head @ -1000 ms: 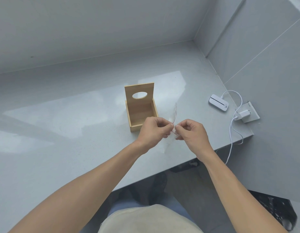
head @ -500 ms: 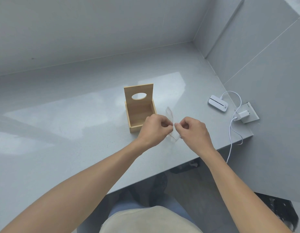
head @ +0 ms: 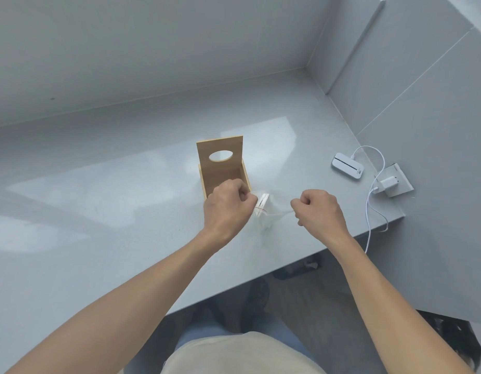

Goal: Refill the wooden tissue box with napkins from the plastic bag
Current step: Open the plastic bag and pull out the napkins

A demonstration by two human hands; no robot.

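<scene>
While both hands hover above the grey surface (head: 99, 211), a clear plastic bag (head: 271, 211) is stretched between them, its mouth pulled wide. The left hand (head: 228, 209) is curled into a loose fist, its grip pinching one edge of the bag near a thin red line along the opening. The right hand (head: 319, 209) is also fisted, its grip pinching the opposite edge, well apart from the left. Something white (head: 262, 202), likely folded napkins, shows through the film close to the left hand, though the bag is so transparent that its lower outline is hard to trace.

Just behind the left hand stands the wooden tissue box (head: 221, 168), open at the top, with its lid (head: 220, 153) raised upright at the far side and an oval hole cut in it. The inside of the box looks bare wood.

Off to the right on the surface lies a small white device (head: 347, 166), joined by a white cable (head: 369, 211) to a charger (head: 386, 183) plugged into a wall socket (head: 398, 182).
</scene>
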